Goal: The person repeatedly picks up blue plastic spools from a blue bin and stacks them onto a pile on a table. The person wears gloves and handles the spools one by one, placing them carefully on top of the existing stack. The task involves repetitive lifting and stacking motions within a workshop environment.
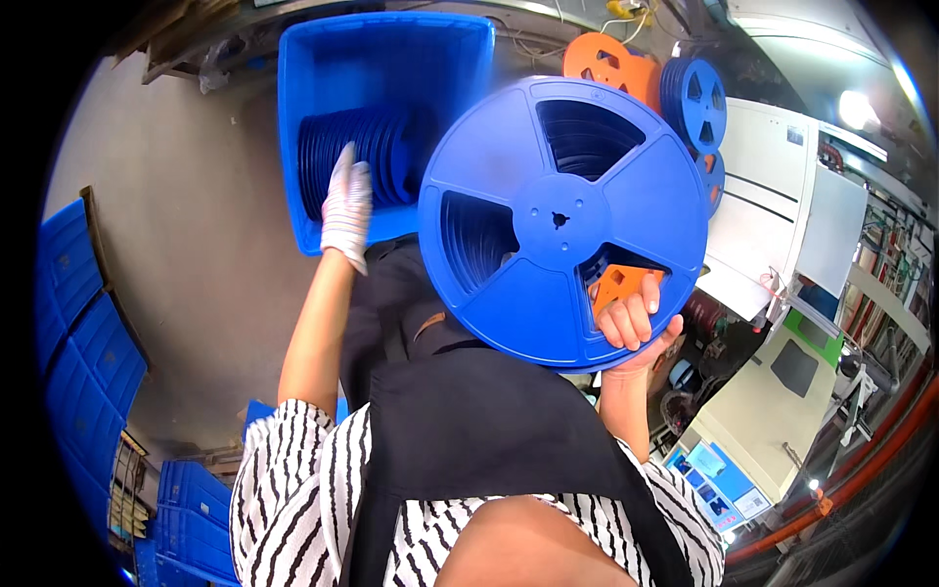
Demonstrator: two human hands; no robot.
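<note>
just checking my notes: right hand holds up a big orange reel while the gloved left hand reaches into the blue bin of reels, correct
Not quite: the head view shows the reel in the right hand is blue, not orange. The rest holds: the gloved left hand reaches into the blue bin of reels.

A small screen (712, 479) sits at about five o'clock in the head view, on the sloped front of a pale green-and-cream machine. It is rectangular, tilted, with a blue background and lighter blue panels. Just below and right of it, a small white rectangular label (751, 502) lies on the same sloped face. No packages or signs are visible.
</note>
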